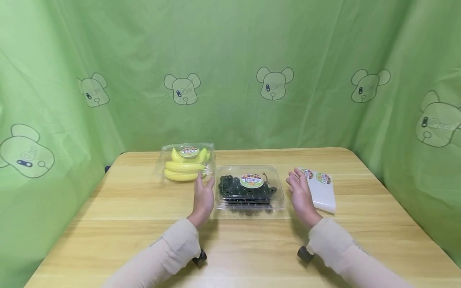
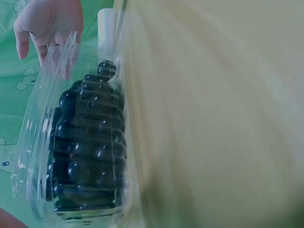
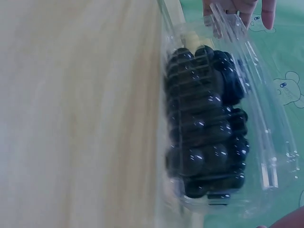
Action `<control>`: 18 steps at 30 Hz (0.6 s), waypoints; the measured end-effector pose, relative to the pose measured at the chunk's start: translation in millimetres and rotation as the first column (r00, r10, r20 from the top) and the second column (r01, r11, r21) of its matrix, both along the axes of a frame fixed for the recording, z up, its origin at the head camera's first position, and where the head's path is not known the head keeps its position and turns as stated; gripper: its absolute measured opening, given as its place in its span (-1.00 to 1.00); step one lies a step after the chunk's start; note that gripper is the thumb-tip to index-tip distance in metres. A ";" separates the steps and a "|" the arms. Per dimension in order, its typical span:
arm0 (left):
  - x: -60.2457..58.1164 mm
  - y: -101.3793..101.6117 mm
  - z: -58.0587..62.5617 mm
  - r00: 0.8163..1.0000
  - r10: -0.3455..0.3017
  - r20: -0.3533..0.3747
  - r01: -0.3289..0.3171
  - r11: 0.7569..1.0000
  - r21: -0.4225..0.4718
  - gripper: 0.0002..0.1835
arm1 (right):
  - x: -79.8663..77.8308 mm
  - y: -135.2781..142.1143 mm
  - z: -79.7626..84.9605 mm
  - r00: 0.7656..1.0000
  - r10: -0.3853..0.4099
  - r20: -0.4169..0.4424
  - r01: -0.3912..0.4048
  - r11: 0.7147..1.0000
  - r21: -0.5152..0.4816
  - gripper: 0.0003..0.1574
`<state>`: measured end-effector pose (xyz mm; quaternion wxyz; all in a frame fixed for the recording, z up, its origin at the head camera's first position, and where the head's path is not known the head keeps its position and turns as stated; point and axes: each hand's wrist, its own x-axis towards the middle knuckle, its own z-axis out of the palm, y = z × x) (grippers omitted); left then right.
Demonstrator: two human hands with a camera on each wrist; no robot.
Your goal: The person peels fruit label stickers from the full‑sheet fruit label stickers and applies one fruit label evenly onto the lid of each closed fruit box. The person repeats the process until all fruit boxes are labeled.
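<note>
A clear plastic clamshell box (image 1: 277,180) of dark grapes (image 1: 230,188) sits mid-table, lid down, with an oval fruit label (image 1: 251,181) on top. Just off its left side is my left hand (image 1: 203,198), fingers extended and nothing in them. My right hand (image 1: 300,196) stands off the box's right side, likewise empty, its fingers loosely bent. It overlaps a white sheet of round labels (image 1: 323,196) in the head view. Through the box's ribbed wall, the left wrist view shows the grapes (image 2: 90,142) with the right hand (image 2: 50,21) beyond.
A second clear box (image 1: 163,154) holding yellow bananas (image 1: 184,167) lies at the back left, a similar label on its lid. The wooden table (image 1: 248,244) ends at a green curtain (image 1: 230,120) printed with bear heads, which also hangs at both sides.
</note>
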<state>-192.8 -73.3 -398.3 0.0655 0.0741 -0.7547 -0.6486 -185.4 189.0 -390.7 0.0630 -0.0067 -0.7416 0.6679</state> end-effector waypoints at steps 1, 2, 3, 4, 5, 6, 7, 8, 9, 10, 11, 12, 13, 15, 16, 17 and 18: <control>0.5 0.7 -1.0 1.000 -0.004 0.011 0.004 1.000 0.005 -0.28 | 0.0 -0.4 -1.4 1.000 0.001 0.014 -0.001 1.000 -0.009 -0.24; 1.3 1.4 -2.0 1.000 -0.007 0.016 0.006 1.000 0.008 -0.28 | -0.1 -0.9 -3.0 1.000 0.001 0.027 0.000 1.000 -0.014 -0.23; 2.0 2.1 -3.3 1.000 -0.008 0.021 0.008 1.000 0.008 -0.28 | 0.0 -1.6 -4.5 0.999 0.002 0.045 -0.002 1.000 -0.012 -0.21; 2.7 2.9 -4.7 1.000 -0.007 0.029 0.007 1.000 0.009 -0.29 | 0.2 -2.3 -6.0 0.998 0.004 0.061 -0.003 1.000 -0.014 -0.21; 3.5 3.6 -5.8 0.999 -0.006 0.037 0.006 1.000 0.011 -0.30 | 0.4 -3.0 -7.8 0.997 0.007 0.078 -0.006 1.000 -0.014 -0.20; 3.8 4.3 -7.3 0.999 -0.002 0.039 0.001 1.000 0.012 -0.30 | 0.7 -3.8 -9.3 0.996 0.010 0.093 -0.009 1.000 -0.013 -0.19; 3.9 4.9 -8.8 0.999 0.003 0.041 -0.003 1.000 0.016 -0.31 | 1.0 -4.7 -10.8 0.994 0.016 0.106 -0.014 1.000 -0.021 -0.19; 4.1 5.6 -10.3 0.999 0.008 0.041 -0.009 1.000 0.022 -0.31 | 1.4 -5.7 -12.2 0.993 0.021 0.115 -0.018 0.999 -0.030 -0.19; 4.0 6.4 -11.7 0.999 0.010 0.043 -0.011 0.999 0.034 -0.31 | 1.7 -6.7 -13.3 0.992 0.027 0.125 -0.022 0.999 -0.035 -0.19; 3.9 7.2 -12.7 0.999 0.012 0.043 -0.014 0.999 0.046 -0.31 | 1.9 -7.8 -14.3 0.991 0.032 0.131 -0.026 0.999 -0.043 -0.19; 3.6 8.1 -13.8 0.999 0.010 0.042 -0.013 0.998 0.061 -0.31 | 2.3 -8.8 -15.3 0.990 0.034 0.134 -0.028 0.999 -0.046 -0.20; 3.3 9.0 -14.8 0.999 0.008 0.041 -0.011 0.997 0.075 -0.31 | 2.4 -9.9 -16.1 0.990 0.034 0.136 -0.027 0.998 -0.051 -0.20; 3.1 9.9 -15.9 0.999 0.003 0.040 -0.007 0.996 0.087 -0.31 | 2.5 -10.9 -16.9 0.990 0.033 0.137 -0.026 0.998 -0.055 -0.21; 2.5 11.7 -17.8 0.999 -0.008 0.041 0.003 0.994 0.112 -0.31 | 2.4 -12.7 -18.4 0.990 0.025 0.140 -0.019 0.999 -0.044 -0.22; 2.3 12.8 -18.8 0.999 -0.013 0.043 0.008 0.993 0.117 -0.31 | 2.4 -13.5 -19.4 0.990 0.022 0.140 -0.016 0.999 -0.041 -0.22; 2.2 13.7 -19.8 0.999 -0.019 0.045 0.013 0.992 0.124 -0.31 | 2.5 -14.1 -20.4 0.990 0.016 0.143 -0.011 0.999 -0.032 -0.23; 2.2 14.6 -20.6 0.999 -0.021 0.049 0.015 0.992 0.128 -0.31 | 2.7 -14.6 -21.2 0.989 0.013 0.148 -0.009 1.000 -0.026 -0.23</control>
